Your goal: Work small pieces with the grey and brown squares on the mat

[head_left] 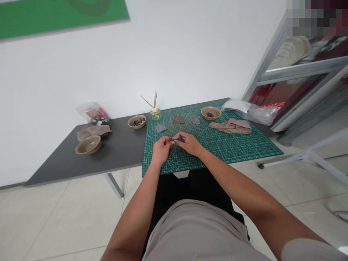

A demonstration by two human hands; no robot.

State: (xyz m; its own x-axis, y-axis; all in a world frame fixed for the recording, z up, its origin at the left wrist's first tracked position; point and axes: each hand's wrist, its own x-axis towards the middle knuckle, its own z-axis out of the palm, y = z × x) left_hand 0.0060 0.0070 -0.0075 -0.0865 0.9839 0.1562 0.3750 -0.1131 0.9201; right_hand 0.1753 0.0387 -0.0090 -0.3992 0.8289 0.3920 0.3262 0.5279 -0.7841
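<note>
1. The fingers [170,142] of both hands are closed and meet around a small grey piece [178,137], pinching it from either side; its exact shape is hidden by the grip.
2. The left hand [161,149] and right hand [190,144] are working together, holding the piece just above a green cutting mat [239,154].
3. Beyond the hands, a grey-blue square [161,127], a brown square [178,119] and a translucent square [195,120] lie apart on the mat.
4. A tan bowl [210,112] with dark bits stands at the mat's far edge, near a folded beige cloth [231,125] and a plastic bag [248,111].
5. On the grey tabletop [119,154] sit a reed diffuser [155,114], two more bowls [136,121] and a second cloth [94,131].
</note>
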